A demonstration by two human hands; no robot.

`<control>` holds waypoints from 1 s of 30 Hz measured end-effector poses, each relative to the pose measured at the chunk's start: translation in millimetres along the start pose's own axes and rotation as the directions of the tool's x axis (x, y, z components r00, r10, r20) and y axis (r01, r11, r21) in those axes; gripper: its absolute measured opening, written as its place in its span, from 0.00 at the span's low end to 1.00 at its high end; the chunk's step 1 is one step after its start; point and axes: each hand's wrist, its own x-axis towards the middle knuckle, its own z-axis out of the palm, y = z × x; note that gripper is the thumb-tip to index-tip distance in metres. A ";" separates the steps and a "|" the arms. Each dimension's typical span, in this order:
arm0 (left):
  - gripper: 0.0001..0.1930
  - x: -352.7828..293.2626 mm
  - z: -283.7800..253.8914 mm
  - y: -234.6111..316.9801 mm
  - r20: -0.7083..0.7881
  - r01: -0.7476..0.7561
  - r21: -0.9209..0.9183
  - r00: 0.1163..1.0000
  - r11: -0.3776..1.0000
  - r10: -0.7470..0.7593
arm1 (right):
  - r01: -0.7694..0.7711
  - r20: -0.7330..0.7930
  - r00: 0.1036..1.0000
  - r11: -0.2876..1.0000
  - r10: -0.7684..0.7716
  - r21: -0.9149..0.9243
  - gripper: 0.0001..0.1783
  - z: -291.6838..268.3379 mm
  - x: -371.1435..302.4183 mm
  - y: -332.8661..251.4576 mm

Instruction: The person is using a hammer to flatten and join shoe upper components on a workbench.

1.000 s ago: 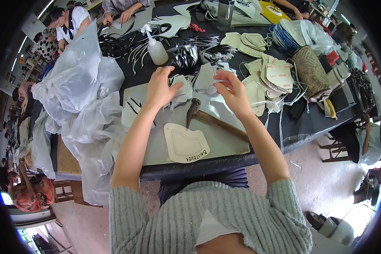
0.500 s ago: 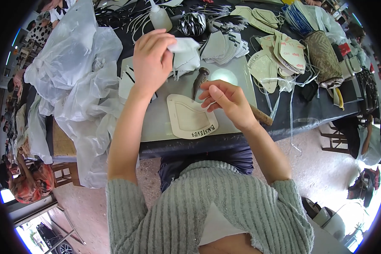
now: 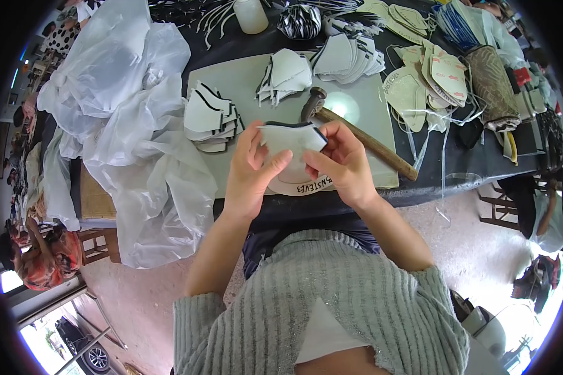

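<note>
Close to the front of the table, my left hand [image 3: 253, 169] and my right hand [image 3: 344, 164] hold a white cut piece [image 3: 289, 140] with black edging between them, thumbs on the near side. Beneath it lies a cream pattern template [image 3: 303, 187], mostly covered by the piece and my hands. Just beyond my hands rests a hammer [image 3: 372, 141], its wooden handle slanting down to the right. A stack of white pieces with black edges [image 3: 207, 119] is left of my hands. Two more piles stand farther back, a smaller pile [image 3: 286, 74] and a fanned pile [image 3: 347, 59].
A grey work board [image 3: 256, 75] lies under these things. Crumpled clear plastic [image 3: 150, 150] drapes over the table's left side. At the back are a white bottle [image 3: 251, 17] and black-and-silver strips [image 3: 299, 22]. Several cream templates [image 3: 441, 78] and a brown patterned roll [image 3: 494, 87] sit at right.
My left hand has come back toward me from the small pile with a white piece. My right hand has moved slightly and now grips that piece too. The view has shifted slightly.
</note>
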 end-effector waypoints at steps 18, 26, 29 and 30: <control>0.11 17.5 -11.6 -6.9 0.255 0.108 0.366 0.944 0.924 -0.211 | 0.456 0.430 0.832 -0.012 -0.350 -0.890 0.18 -50.8 -42.0 16.6; 0.11 16.2 -4.9 -14.6 0.175 0.091 0.508 0.963 0.856 -0.207 | 0.463 0.417 0.834 0.047 -0.361 -0.885 0.19 -55.8 -41.9 15.8; 0.13 16.6 -7.1 -14.4 0.212 0.096 0.466 0.953 0.879 -0.217 | 0.461 0.412 0.835 0.055 -0.365 -0.886 0.19 -55.4 -41.2 15.3; 0.13 16.8 -7.6 -15.1 0.213 0.097 0.467 0.952 0.879 -0.218 | 0.462 0.412 0.836 0.060 -0.362 -0.885 0.17 -54.4 -40.7 13.5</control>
